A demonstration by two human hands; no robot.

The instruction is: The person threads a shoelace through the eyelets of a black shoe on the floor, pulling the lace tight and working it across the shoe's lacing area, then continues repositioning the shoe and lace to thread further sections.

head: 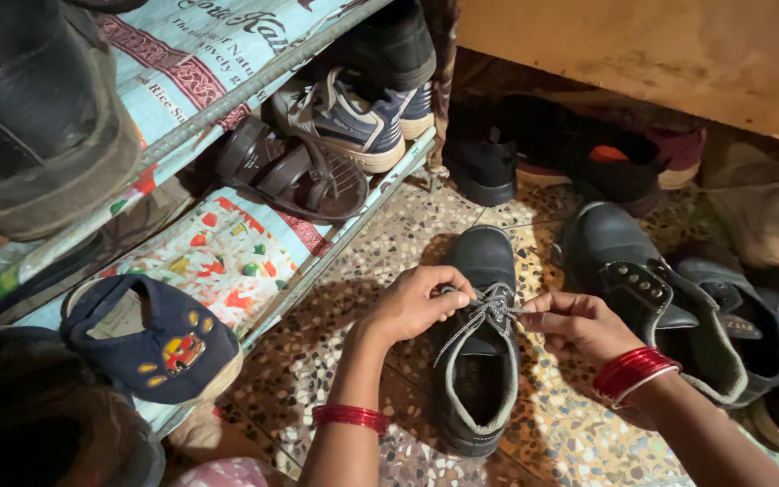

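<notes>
Shoe rack (pixel 254 86): we count one brown sandal (pixel 295 171) and one blue-white sneaker (pixel 349 122) on its lower shelf. On the floor beside it stands one black lace-up boot (pixel 480 361). Our left hand (pixel 412 305) and right hand (pixel 574 323) each pinch its grey laces (pixel 489 311).

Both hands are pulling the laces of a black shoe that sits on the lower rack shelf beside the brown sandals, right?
Not quite. In the head view both hands, left hand and right hand, hold the laces of the black shoe, but it stands on the speckled floor.
</notes>
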